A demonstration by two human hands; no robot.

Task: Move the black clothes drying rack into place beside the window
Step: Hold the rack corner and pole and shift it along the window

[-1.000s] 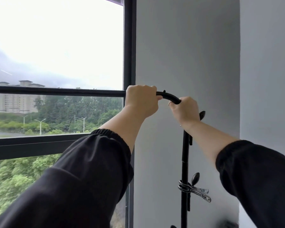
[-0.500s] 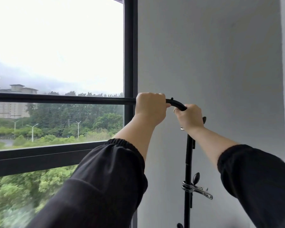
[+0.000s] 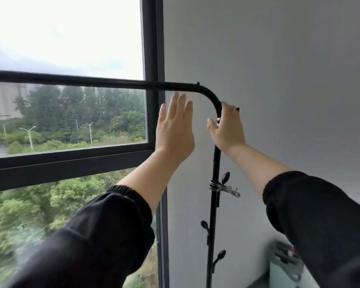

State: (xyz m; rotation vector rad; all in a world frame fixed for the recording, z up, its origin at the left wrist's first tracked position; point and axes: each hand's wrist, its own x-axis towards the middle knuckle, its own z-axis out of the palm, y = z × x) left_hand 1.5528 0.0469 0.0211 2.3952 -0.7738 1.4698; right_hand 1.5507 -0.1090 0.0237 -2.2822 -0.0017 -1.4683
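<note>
The black clothes drying rack (image 3: 96,81) stands against the window (image 3: 67,48), its top bar running left across the glass and curving down into an upright post by the grey wall. My left hand (image 3: 174,129) is off the bar, flat and open just below it, fingers up. My right hand (image 3: 227,127) is wrapped around the post just under the curved corner. Black hook pegs and a metal clip (image 3: 223,188) sit lower on the post.
The black window frame (image 3: 153,59) stands just left of the post, the grey wall (image 3: 279,69) right behind it. A pale green container (image 3: 283,265) sits low at the right near the wall. Trees and a road lie outside.
My left hand has let go of the top bar and opened below it. My right hand slid from the curved corner down onto the upright post.
</note>
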